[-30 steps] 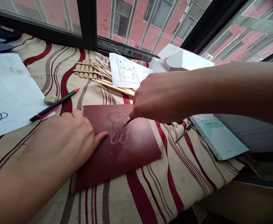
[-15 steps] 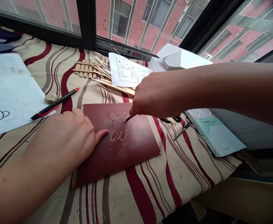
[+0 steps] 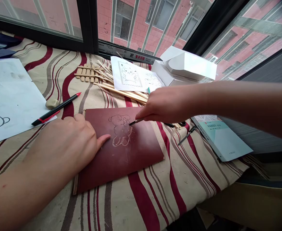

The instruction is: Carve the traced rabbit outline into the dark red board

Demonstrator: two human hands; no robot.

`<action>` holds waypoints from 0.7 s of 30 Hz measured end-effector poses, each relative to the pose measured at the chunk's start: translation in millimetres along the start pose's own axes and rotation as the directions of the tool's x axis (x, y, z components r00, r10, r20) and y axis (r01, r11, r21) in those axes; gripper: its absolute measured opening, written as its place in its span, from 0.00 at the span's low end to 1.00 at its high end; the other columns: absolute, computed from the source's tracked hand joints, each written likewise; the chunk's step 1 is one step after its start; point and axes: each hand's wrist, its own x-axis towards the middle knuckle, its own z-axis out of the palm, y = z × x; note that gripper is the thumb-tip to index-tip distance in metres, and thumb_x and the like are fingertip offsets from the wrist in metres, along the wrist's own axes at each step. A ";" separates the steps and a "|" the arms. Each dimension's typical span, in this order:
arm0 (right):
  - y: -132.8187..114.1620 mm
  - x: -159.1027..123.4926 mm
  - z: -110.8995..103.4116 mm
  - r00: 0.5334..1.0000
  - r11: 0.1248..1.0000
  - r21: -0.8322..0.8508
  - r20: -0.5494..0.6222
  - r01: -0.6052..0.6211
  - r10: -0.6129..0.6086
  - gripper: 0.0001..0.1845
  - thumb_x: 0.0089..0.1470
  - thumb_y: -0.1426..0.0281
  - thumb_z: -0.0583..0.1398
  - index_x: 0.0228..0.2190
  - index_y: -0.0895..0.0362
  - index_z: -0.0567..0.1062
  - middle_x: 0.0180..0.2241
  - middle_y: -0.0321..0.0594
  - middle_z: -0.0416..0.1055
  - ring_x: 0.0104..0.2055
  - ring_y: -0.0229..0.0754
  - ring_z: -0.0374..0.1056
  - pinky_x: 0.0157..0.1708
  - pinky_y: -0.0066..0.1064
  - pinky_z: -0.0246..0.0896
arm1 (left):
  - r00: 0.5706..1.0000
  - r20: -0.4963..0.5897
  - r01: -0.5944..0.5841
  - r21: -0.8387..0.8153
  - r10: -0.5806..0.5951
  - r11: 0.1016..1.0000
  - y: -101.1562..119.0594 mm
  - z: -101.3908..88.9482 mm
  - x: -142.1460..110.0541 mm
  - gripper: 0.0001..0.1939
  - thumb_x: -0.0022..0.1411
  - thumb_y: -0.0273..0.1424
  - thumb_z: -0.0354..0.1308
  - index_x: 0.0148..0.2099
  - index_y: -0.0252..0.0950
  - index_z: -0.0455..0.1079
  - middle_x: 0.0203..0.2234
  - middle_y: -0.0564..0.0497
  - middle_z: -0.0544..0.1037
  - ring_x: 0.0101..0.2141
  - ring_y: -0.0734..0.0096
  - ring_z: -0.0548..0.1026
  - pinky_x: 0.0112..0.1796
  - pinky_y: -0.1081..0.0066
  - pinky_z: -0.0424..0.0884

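The right hand (image 3: 156, 104) grasps a thin dark-tipped tool (image 3: 132, 123), its fingers pinched close around the shaft, and the tip meets the reddish-brown board (image 3: 121, 154) at the upper part of a bear-like outline (image 3: 121, 130). A short teal end shows above the knuckles; it may be the other end of the tool, though the hand covers what lies between. The board lies flat, below and to the left of the right hand. The left hand (image 3: 68, 144) presses down on the board's left side, fingers curled under and thumb stretched out toward the outline, holding no tool that can be seen.

Just beyond the left hand, a black-and-red pen (image 3: 56, 108) lies beside a grey lump (image 3: 52, 103), partly over a large drawn sheet (image 3: 8, 93). Beyond the right hand are a printed sheet (image 3: 131, 75), wooden sticks (image 3: 121, 90) and a white box (image 3: 184, 65). Below the right forearm, a pale green book (image 3: 227, 141) rests on the striped cloth (image 3: 184, 173).
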 end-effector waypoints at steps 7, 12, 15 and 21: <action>-9.4 -19.7 28.0 0.985 0.964 0.208 0.004 -0.168 0.171 0.23 0.76 0.67 0.54 0.58 0.52 0.86 0.49 0.45 0.87 0.46 0.48 0.82 0.42 0.39 0.71 | 1.000 -0.029 0.009 -0.032 -0.010 0.999 1.3 3.4 1.9 0.34 0.82 0.46 0.41 0.52 0.28 0.84 0.47 0.27 0.85 0.50 0.34 0.83 0.40 0.52 0.75; -10.1 -33.7 34.1 0.924 0.823 0.451 0.012 -0.346 0.383 0.29 0.72 0.60 0.58 0.69 0.53 0.74 0.49 0.46 0.86 0.45 0.48 0.81 0.42 0.37 0.71 | 0.996 -0.088 -0.007 0.004 0.007 1.000 0.0 6.2 4.0 0.34 0.82 0.47 0.42 0.49 0.28 0.85 0.44 0.28 0.86 0.49 0.34 0.83 0.41 0.51 0.76; -7.4 -39.3 39.6 0.941 0.879 0.396 -0.092 -0.265 0.325 0.20 0.68 0.65 0.62 0.58 0.51 0.82 0.48 0.44 0.86 0.41 0.46 0.79 0.37 0.34 0.67 | 0.996 -0.093 -0.007 -0.015 0.005 1.000 -0.3 5.7 3.4 0.34 0.81 0.46 0.42 0.49 0.28 0.85 0.44 0.28 0.86 0.49 0.33 0.83 0.40 0.51 0.75; -10.1 -33.1 49.4 0.961 0.927 0.341 -0.169 -0.153 0.221 0.21 0.72 0.67 0.58 0.56 0.50 0.87 0.49 0.41 0.88 0.43 0.45 0.82 0.40 0.36 0.69 | 0.996 -0.090 0.008 -0.018 -0.010 1.000 0.9 6.7 1.9 0.35 0.81 0.45 0.41 0.49 0.27 0.85 0.46 0.25 0.85 0.46 0.36 0.84 0.37 0.54 0.74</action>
